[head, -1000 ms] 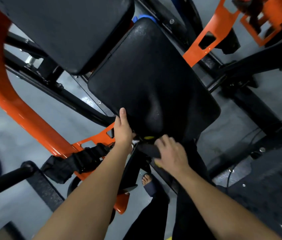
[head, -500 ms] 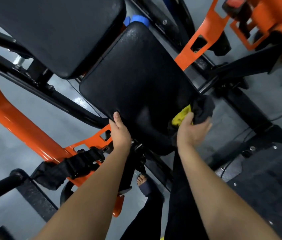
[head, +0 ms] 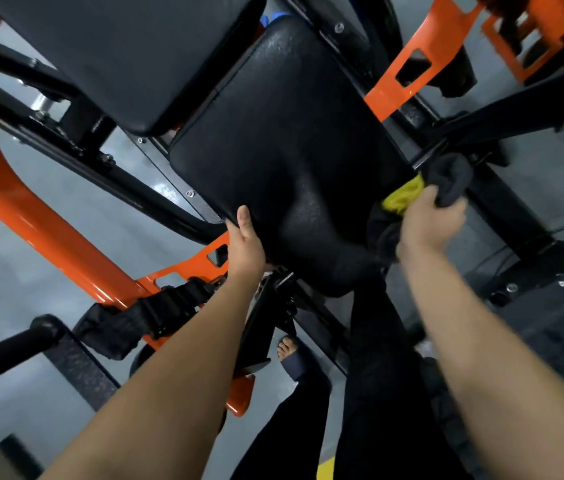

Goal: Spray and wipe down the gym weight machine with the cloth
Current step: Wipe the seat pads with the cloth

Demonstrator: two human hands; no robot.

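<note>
Right hand (head: 429,223) and its cloth (head: 450,181) have swept from the near edge of the seat pad (head: 291,150) round to its right edge. They now sit slightly farther along that edge than half a second back, while the left hand (head: 246,244) has stayed on the near left corner. The right hand's fingers are curled tight round the bunched cloth, dark grey with a yellow patch showing, which presses against the pad's right side. The left hand lies with fingers straight and together against the pad, steadying it rather than gripping.

The step in hand looks like wiping the pad's rim. To do it well, I would keep the cloth wrapped over the edge so it catches both the top and the side wall. It should carry on in one continuous pass toward the far end, then turn to a fresh face before going over the middle. The left hand should hold its brace so the pad does not shift.

Counted:
- two hands
- one cloth
- two black pads: the seat pad and the back pad (head: 128,53) at far left
- one curved orange frame tube (head: 14,188)
- one black strap (head: 156,313) at near left
- one foot (head: 287,351)
- no spray bottle in view
</note>
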